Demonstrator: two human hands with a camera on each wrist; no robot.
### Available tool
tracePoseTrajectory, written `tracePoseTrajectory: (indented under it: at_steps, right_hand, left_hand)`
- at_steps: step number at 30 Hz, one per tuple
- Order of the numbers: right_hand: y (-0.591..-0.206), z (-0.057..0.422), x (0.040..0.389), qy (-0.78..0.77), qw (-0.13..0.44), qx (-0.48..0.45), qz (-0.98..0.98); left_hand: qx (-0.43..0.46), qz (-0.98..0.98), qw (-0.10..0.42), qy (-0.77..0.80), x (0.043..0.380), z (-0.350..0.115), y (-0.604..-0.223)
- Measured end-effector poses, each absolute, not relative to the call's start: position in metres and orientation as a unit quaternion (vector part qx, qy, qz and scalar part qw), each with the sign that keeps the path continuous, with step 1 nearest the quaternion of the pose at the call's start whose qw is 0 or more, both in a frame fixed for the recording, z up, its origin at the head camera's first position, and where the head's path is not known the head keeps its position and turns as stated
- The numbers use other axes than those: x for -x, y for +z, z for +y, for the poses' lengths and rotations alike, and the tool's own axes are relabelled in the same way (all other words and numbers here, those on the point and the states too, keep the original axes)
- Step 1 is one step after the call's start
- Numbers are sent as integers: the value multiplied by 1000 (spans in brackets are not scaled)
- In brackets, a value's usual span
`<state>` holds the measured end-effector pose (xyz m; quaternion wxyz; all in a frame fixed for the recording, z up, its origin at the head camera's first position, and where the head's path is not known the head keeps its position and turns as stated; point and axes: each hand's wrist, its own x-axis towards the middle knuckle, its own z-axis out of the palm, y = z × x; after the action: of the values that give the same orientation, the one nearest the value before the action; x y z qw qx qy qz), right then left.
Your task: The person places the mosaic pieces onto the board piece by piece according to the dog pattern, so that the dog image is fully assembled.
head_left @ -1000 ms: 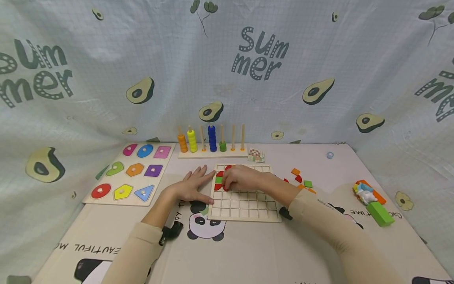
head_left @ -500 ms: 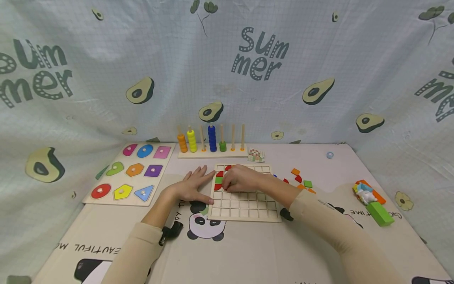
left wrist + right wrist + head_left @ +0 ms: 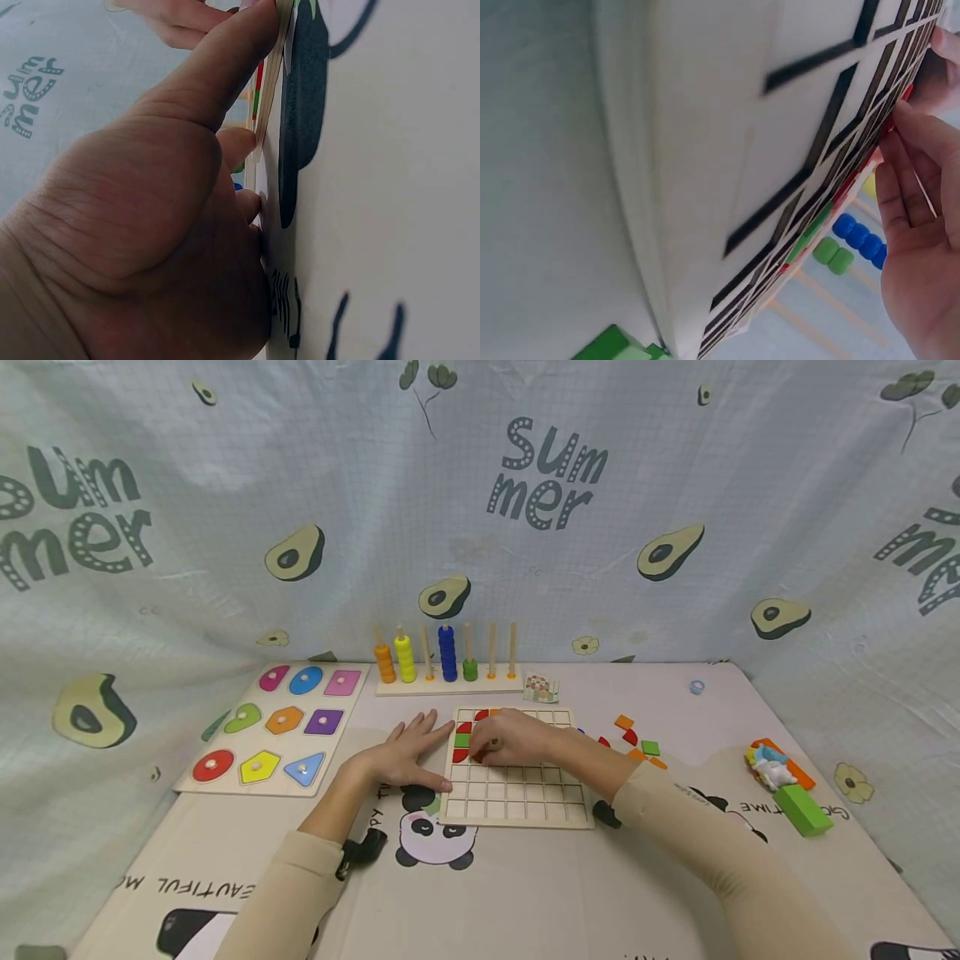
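A pale wooden grid board lies on the table before me, its upper left cells holding red quarter-round tiles and a green square tile. Over those cells my right hand pinches a red tile between thumb and fingertips, low against the board. The fingers hide part of the tile and the cells under them. My left hand rests with fingers spread at the board's left edge; its thumb touches that edge in the left wrist view.
Right of the board lie loose orange, red and green tiles. Behind it stands a peg counter with coloured beads, beside a small picture card. A shape puzzle is at left; a green block and small toy are at right.
Both hands stay at nearly the same places. The right fingers shift slightly over the red tile, and more of it shows below them now than half a second ago.
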<state>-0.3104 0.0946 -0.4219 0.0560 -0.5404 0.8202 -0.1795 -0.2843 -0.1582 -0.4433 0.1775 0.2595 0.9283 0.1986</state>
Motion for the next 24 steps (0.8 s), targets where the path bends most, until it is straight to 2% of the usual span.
tracePoseTrajectory:
  at_steps: [8,13,17,24]
  right_hand:
    - [-416,90,310,-107,76,540,832]
    - [-414,97,309,-132,87,521,838]
    - [-406,123,305,-200,68,474,855]
    - [-388,204,300,-291,38,364,884]
  left_hand:
    - [-261,928,179,197,284,-158,-443]
    - [-259,928,182,195,283,-157,-444]
    - [-256,930,181,194,284,-157,-445]
    - [-256,931,173,194,284,-158,-446]
